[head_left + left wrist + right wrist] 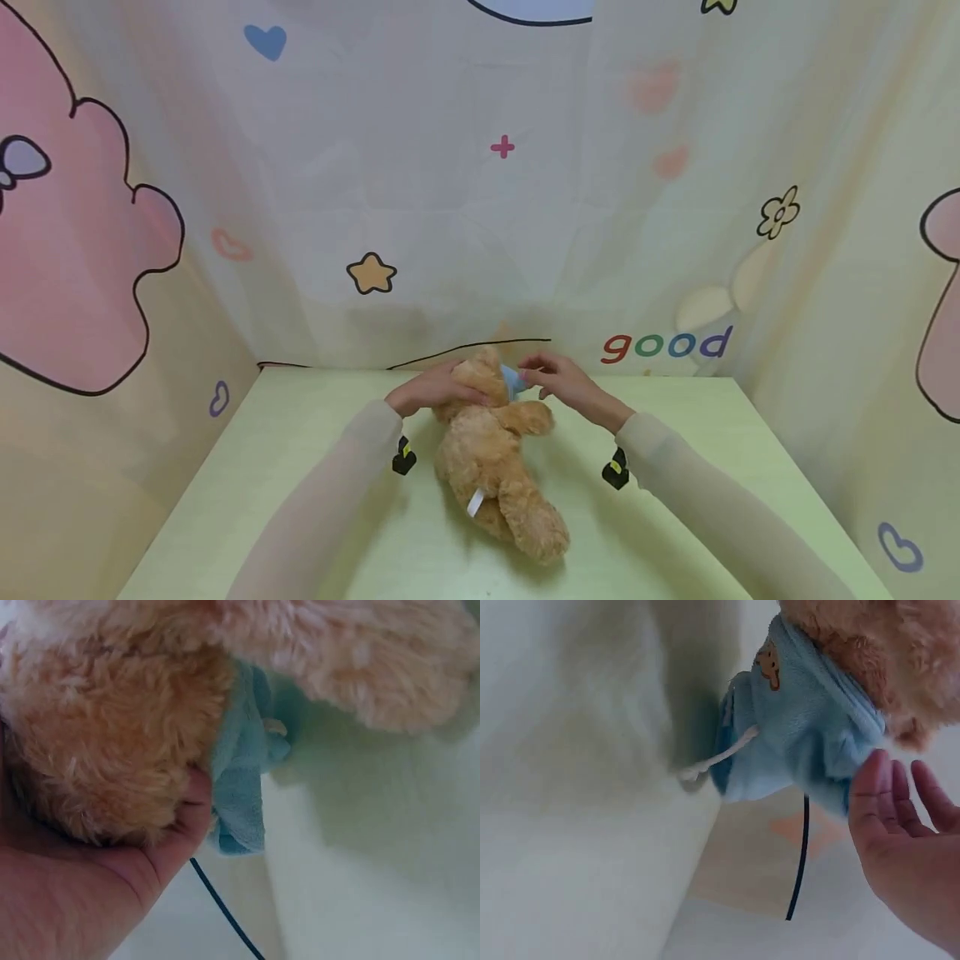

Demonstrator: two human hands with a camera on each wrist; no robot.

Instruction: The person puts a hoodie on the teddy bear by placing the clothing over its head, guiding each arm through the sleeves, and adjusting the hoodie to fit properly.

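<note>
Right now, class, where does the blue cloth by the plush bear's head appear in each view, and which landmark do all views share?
Head: the blue cloth is a small patch below and slightly right of centre, between left hand and right hand.
Left wrist: around the centre.
Right wrist: upper middle, stretching right.
Shared landmark: the plush bear, its brown fur beside the cloth.

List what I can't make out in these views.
- Teddy bear: face unseen in the head view, turned away from the camera.
- Left hand: fingertips, apart from the thumb, hidden by the bear's head in the head view.
- White tag: too small to read in the head view.
</note>
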